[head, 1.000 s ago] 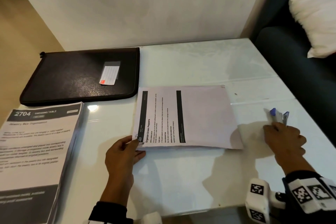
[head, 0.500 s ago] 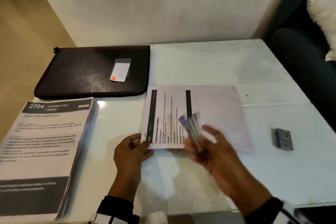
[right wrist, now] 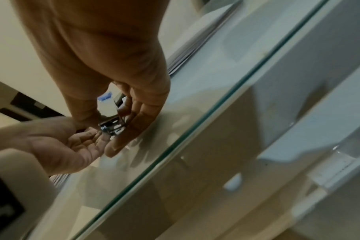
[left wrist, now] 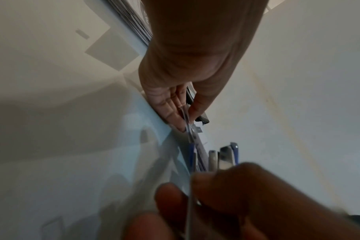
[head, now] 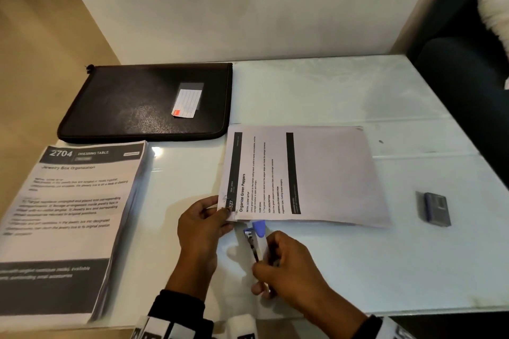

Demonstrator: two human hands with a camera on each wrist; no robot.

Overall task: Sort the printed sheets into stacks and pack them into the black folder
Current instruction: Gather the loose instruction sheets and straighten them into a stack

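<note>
A thin set of printed sheets (head: 316, 173) headed "Organize Green Peppers" lies mid-table. My left hand (head: 203, 226) pinches its near left corner, thumb on top; the left wrist view shows the corner (left wrist: 187, 120) lifted between thumb and fingers. My right hand (head: 286, 267) grips a blue and silver stapler (head: 254, 238) just below that corner, nose pointing at it. The right wrist view has the stapler (right wrist: 109, 116) between thumb and fingers. A closed black folder (head: 143, 102) lies at the back left. A thick stack of sheets (head: 68, 223) headed "2704" sits front left.
A small grey-blue staple box (head: 435, 208) rests on the glass table (head: 358, 270) at the right. A dark sofa (head: 468, 91) with a white cushion stands beyond the table's right edge. A pale wall runs behind the table.
My right hand took the stapler from the right side of the table and carried it left to the corner held by my left hand. The staple box stayed behind.
</note>
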